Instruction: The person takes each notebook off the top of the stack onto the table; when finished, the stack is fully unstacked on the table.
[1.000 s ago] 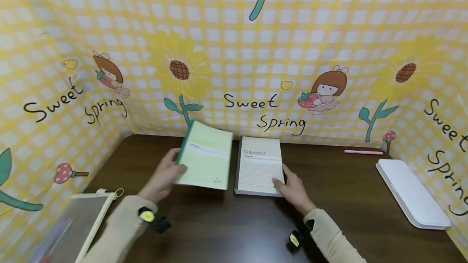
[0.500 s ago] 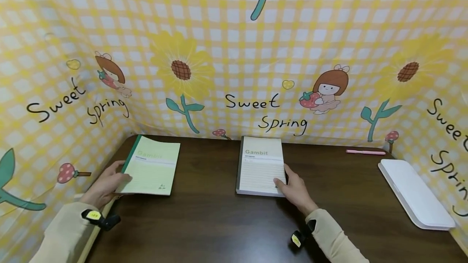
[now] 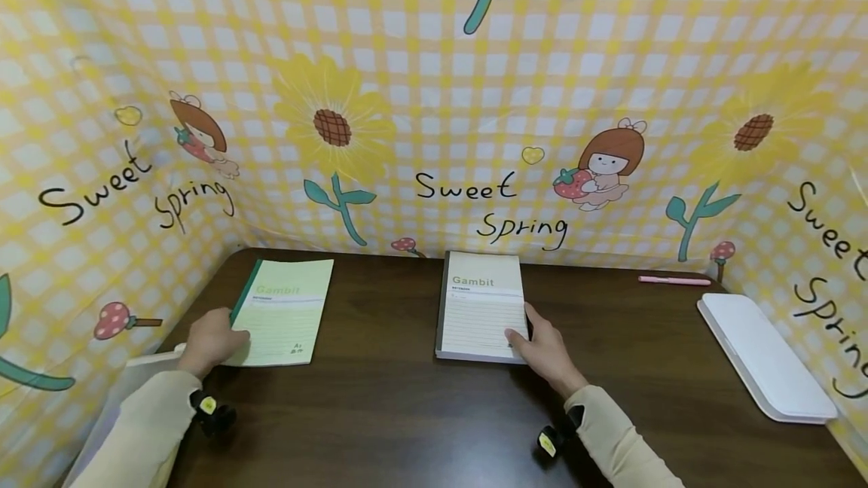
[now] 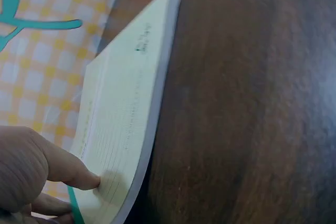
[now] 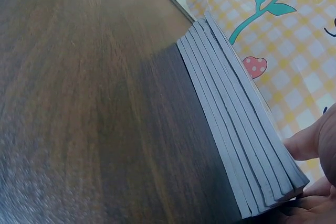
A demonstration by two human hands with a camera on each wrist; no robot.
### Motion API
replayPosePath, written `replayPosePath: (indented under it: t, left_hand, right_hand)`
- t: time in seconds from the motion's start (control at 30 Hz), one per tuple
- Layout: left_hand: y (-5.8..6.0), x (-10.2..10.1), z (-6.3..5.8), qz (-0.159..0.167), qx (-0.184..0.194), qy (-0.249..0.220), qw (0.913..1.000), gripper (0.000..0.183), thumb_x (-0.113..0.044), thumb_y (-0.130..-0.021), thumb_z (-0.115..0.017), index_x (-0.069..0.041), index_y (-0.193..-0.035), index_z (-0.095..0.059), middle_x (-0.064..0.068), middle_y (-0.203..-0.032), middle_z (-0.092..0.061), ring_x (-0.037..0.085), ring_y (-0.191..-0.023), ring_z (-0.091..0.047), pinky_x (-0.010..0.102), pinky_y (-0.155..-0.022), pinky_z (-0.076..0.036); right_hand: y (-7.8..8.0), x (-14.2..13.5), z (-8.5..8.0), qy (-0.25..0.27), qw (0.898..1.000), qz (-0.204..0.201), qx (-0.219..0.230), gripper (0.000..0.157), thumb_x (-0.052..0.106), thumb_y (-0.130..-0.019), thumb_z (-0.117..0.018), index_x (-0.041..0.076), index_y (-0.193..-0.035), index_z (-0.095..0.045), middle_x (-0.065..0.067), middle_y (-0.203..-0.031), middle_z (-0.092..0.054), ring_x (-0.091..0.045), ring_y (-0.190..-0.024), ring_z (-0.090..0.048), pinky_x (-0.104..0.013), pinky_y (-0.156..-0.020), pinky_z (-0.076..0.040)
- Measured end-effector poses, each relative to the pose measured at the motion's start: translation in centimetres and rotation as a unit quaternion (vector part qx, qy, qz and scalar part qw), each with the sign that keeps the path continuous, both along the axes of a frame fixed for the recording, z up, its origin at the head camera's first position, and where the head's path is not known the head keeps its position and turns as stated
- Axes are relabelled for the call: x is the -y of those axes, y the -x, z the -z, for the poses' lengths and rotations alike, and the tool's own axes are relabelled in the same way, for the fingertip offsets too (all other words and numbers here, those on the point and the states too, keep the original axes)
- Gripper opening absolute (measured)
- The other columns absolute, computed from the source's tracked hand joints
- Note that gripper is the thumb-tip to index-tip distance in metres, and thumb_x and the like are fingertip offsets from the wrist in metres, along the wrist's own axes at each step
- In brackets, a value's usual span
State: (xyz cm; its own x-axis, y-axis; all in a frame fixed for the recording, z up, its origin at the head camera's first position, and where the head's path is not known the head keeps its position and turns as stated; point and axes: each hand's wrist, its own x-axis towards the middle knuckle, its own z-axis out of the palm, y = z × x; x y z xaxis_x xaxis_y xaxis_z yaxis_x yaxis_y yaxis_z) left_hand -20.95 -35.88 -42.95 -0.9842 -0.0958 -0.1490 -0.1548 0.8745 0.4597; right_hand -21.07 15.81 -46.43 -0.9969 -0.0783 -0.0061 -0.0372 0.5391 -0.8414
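A green notebook with a dark green spine lies at the table's left. My left hand pinches its near left corner, thumb on the cover and other fingers at the spine. In the left wrist view that corner of the notebook curves up under the thumb. A stack of notebooks, its top cover pale cream and marked Gambit, stands at the back middle. My right hand grips the stack's near right corner, thumb on top. Several layered page edges of the stack show in the right wrist view.
A pink pen lies at the back right, with a white case in front of it. Beyond my left sleeve is a zipped pouch, partly covered. A yellow checked cloth walls the dark wooden table at back and sides.
My left hand has carried the green notebook leftward from beside the stack and lowered it onto the table. The right hand has stayed at the stack.
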Motion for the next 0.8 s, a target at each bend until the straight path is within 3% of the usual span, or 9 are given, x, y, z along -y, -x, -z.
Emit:
replayPosePath:
  t: [0.1,0.2,0.4,0.5,0.53,0.6,0.67,0.73,0.8]
  left_hand:
    - [-0.2,-0.6,0.1,0.023,-0.013,0.023,0.9994,0.024,-0.008,-0.081,-0.052,-0.009,-0.064,-0.035,0.001,-0.060,-0.029,0.017,-0.056,-0.027,0.031,-0.052,-0.028]
    - [-0.4,-1.3,0.0,0.043,-0.032,0.044,0.9976,0.030,-0.004,-0.079,-0.050,-0.014,-0.059,-0.029,-0.002,-0.056,-0.024,0.014,-0.054,-0.021,0.030,-0.050,-0.025]
    - [-0.3,-2.5,0.0,0.055,-0.069,0.078,0.9930,0.034,0.000,-0.076,-0.052,-0.014,-0.057,-0.027,-0.002,-0.056,-0.021,0.016,-0.058,-0.020,0.031,-0.053,-0.021]
    - [0.2,-3.4,0.0,0.052,-0.096,0.079,0.9908,0.029,-0.001,-0.077,-0.054,-0.009,-0.057,-0.034,0.003,-0.057,-0.028,0.020,-0.059,-0.026,0.033,-0.054,-0.024]
    - [0.5,-3.9,-0.1,0.052,-0.111,0.075,0.9895,0.023,-0.002,-0.077,-0.055,-0.003,-0.059,-0.042,0.009,-0.057,-0.037,0.024,-0.059,-0.033,0.035,-0.054,-0.029]
    - [1.3,-5.3,-0.4,0.054,-0.136,0.060,0.9874,0.016,-0.004,-0.080,-0.056,0.010,-0.074,-0.057,0.022,-0.064,-0.052,0.036,-0.061,-0.045,0.042,-0.056,-0.039]
    - [2.1,-7.4,-0.8,0.058,-0.149,0.031,0.9866,0.030,-0.008,-0.084,-0.057,0.018,-0.100,-0.061,0.033,-0.086,-0.061,0.046,-0.076,-0.053,0.051,-0.065,-0.045]
    - [2.9,-10.2,-1.3,0.074,-0.151,0.003,0.9858,0.043,-0.011,-0.088,-0.057,0.018,-0.120,-0.056,0.037,-0.107,-0.061,0.049,-0.093,-0.056,0.056,-0.078,-0.048]
    - [3.5,-13.3,-1.8,0.094,-0.141,-0.024,0.9853,0.045,-0.014,-0.091,-0.058,0.015,-0.125,-0.054,0.035,-0.113,-0.060,0.046,-0.093,-0.058,0.055,-0.081,-0.049]
  right_hand:
    - [0.0,0.0,0.0,0.002,1.000,0.001,-0.002,0.068,0.015,-0.094,-0.060,-0.002,-0.150,-0.027,-0.023,-0.149,-0.039,-0.036,-0.139,-0.036,-0.053,-0.110,-0.033]
    - [0.0,0.0,0.0,0.001,1.000,0.002,-0.001,0.068,0.016,-0.094,-0.060,-0.001,-0.150,-0.027,-0.023,-0.149,-0.040,-0.036,-0.139,-0.036,-0.053,-0.110,-0.033]
    - [0.0,-0.1,0.1,-0.002,1.000,0.003,0.001,0.068,0.016,-0.094,-0.061,-0.001,-0.150,-0.028,-0.023,-0.148,-0.042,-0.036,-0.138,-0.038,-0.053,-0.109,-0.035]
    - [0.1,-0.1,0.1,-0.001,1.000,0.004,-0.001,0.068,0.016,-0.093,-0.061,-0.001,-0.150,-0.028,-0.023,-0.148,-0.042,-0.036,-0.138,-0.038,-0.053,-0.109,-0.034]
    - [0.1,-0.1,0.2,0.000,1.000,0.004,0.000,0.068,0.016,-0.094,-0.061,-0.001,-0.150,-0.028,-0.022,-0.148,-0.042,-0.036,-0.138,-0.038,-0.052,-0.110,-0.034]
    - [0.2,-0.1,0.2,0.002,1.000,0.005,-0.001,0.068,0.017,-0.093,-0.062,-0.001,-0.150,-0.028,-0.022,-0.147,-0.042,-0.035,-0.138,-0.038,-0.052,-0.110,-0.034]
    - [0.2,-0.1,0.3,-0.001,1.000,0.006,-0.004,0.067,0.017,-0.093,-0.062,-0.001,-0.150,-0.029,-0.022,-0.147,-0.044,-0.036,-0.137,-0.039,-0.052,-0.109,-0.035]
    - [0.2,-0.1,0.3,-0.002,1.000,0.009,-0.005,0.067,0.016,-0.093,-0.062,-0.001,-0.149,-0.030,-0.023,-0.146,-0.044,-0.036,-0.137,-0.039,-0.052,-0.109,-0.035]
    - [0.2,-0.1,0.4,-0.003,1.000,0.010,-0.008,0.067,0.016,-0.093,-0.062,-0.002,-0.149,-0.030,-0.023,-0.146,-0.044,-0.037,-0.137,-0.040,-0.053,-0.109,-0.035]
